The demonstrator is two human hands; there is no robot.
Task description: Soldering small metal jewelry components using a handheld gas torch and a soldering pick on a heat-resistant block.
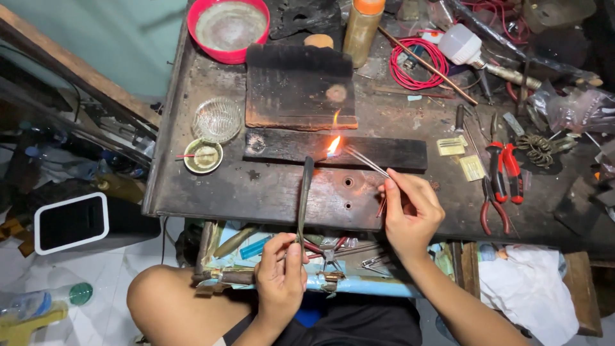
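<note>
My left hand (pixel 280 272) grips the base of a thin dark torch pipe (pixel 305 192) that points away from me; an orange flame (pixel 333 146) burns at its tip. My right hand (pixel 410 211) pinches metal tweezers (pixel 366 161), whose tips reach into the flame just above a long charred wooden block (pixel 397 154) on the dark worn workbench (pixel 256 192). A larger burnt board (pixel 298 90) lies behind it. Whatever the tweezers hold is too small to make out.
A red bowl (pixel 228 29), a glass dish (pixel 216 119) and a small paste cup (pixel 203 156) sit at the left. Red-handled pliers (pixel 505 168), red wire coil (pixel 419 64), a bulb (pixel 462 45) and a tall bottle (pixel 362 29) crowd the right and back. My bare knee (pixel 166 301) is under the bench edge.
</note>
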